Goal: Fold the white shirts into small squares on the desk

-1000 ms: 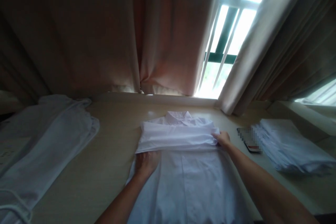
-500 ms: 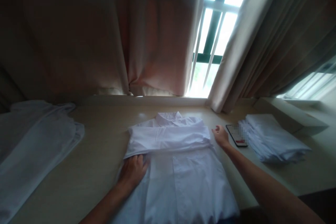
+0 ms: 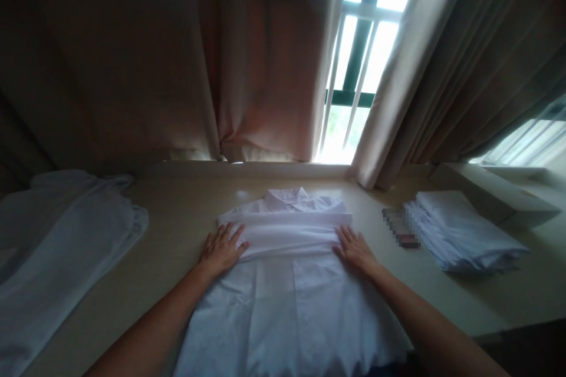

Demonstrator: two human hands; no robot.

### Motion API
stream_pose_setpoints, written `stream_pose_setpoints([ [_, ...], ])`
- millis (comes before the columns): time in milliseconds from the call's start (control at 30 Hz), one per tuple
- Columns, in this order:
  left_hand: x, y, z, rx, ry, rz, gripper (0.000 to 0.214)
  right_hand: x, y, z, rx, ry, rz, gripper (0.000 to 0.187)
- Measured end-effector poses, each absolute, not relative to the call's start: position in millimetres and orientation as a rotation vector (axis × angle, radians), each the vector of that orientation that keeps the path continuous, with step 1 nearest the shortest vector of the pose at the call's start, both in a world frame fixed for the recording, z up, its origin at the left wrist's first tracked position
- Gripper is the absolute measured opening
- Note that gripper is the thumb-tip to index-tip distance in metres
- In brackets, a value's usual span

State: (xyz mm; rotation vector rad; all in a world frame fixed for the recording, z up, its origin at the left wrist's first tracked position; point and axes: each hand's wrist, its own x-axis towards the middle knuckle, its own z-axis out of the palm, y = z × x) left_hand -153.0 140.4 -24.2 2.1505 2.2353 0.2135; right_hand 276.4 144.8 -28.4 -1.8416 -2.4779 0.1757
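A white collared shirt (image 3: 283,300) lies front up on the pale table, its collar toward the window. Its sleeves are laid across the chest in a flat band. My left hand (image 3: 222,249) rests flat on the left end of that band, fingers spread. On the right end, my right hand (image 3: 355,249) lies with its fingers stretched out over the cloth. Neither hand grips the fabric. The shirt's hem runs toward me at the bottom of the view.
To the right lies a phone (image 3: 401,228), partly blurred, beside a stack of folded white clothes (image 3: 469,232). A loose heap of white clothing (image 3: 66,247) covers the table's left side. Curtains (image 3: 265,70) hang at the back, and a long box-like ledge (image 3: 490,194) stands at the right.
My left hand has moved up from the band's lower edge onto its left end. My right hand has come in from beside the shirt and opened flat on it. The band looks smoother.
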Motion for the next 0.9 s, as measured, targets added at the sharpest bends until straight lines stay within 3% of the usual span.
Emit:
stream_pose_setpoints([
  [267, -168, 131, -50, 2.187, 2.34, 0.203, 0.076, 285, 134, -34, -1.852, -2.428, 0.166, 0.068],
  [900, -167, 133, -52, 2.228, 2.36, 0.195, 0.076, 286, 135, -41, -1.938, -2.262, 0.143, 0.06],
])
